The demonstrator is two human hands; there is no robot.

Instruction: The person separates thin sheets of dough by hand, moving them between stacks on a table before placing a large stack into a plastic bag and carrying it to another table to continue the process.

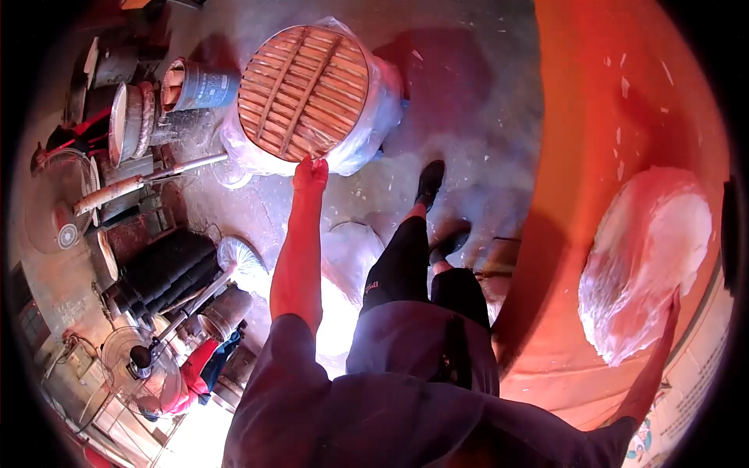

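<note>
My left hand [311,175] reaches forward with its fingers closed at the near rim of a round, slatted bamboo rack [304,92]. Clear plastic sheeting [381,117] wraps loosely around and beneath the rack, and the fingers appear to pinch it at the rim. On the orange surface to my right lies a white, rumpled, translucent round sheet [644,249], possibly in several layers. My right hand [672,300] is at its near right edge, fingers seemingly closed on that edge. The fingertips there are small and partly hidden.
Pedestal fans [140,360] stand at the left, near a blue bucket [204,86] and black rolled material [168,273]. A long-handled pole [148,181] extends toward the rack. White scraps dot the orange surface [569,156]. Printed cardboard [694,382] borders it at lower right.
</note>
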